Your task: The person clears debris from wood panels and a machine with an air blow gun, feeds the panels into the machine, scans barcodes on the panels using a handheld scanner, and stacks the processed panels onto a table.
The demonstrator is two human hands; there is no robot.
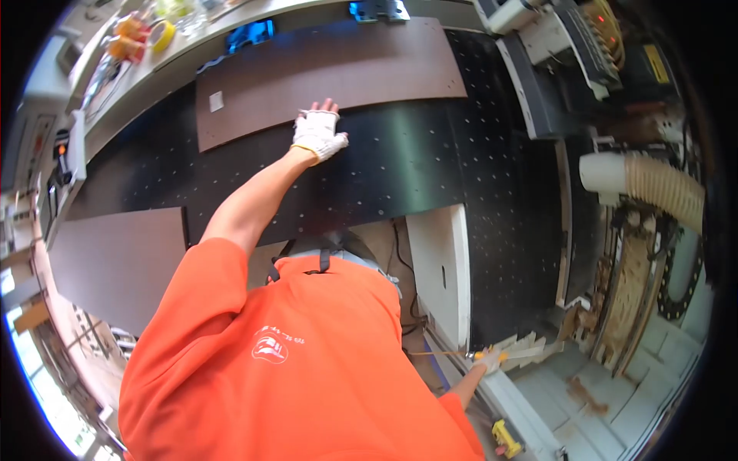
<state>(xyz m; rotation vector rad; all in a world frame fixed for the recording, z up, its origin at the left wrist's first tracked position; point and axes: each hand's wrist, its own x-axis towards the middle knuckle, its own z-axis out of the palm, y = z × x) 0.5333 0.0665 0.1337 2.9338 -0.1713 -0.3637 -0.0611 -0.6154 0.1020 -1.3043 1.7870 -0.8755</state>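
My left hand (pixel 319 132), in a white knitted glove with bare fingertips, reaches forward with its fingers spread. It lies at the near edge of a long brown panel (pixel 369 69) that has a small white label. The panel rests on a black work surface (pixel 369 169) dotted with small holes. Low at the right, my right hand (pixel 486 361) is closed round a slim tool with orange-yellow parts (pixel 492 355). A thin orange line runs to its left side, and a pale strip extends to its right. The tool's exact kind is too small to make out.
Another brown panel (pixel 123 261) lies at the left. Blue clamp-like fittings (pixel 250 35) stand behind the long panel. At the right are a machine head (pixel 569 46), a ribbed hose (pixel 661 184) and a rail. A yellow tape roll (pixel 161 36) sits on the back ledge.
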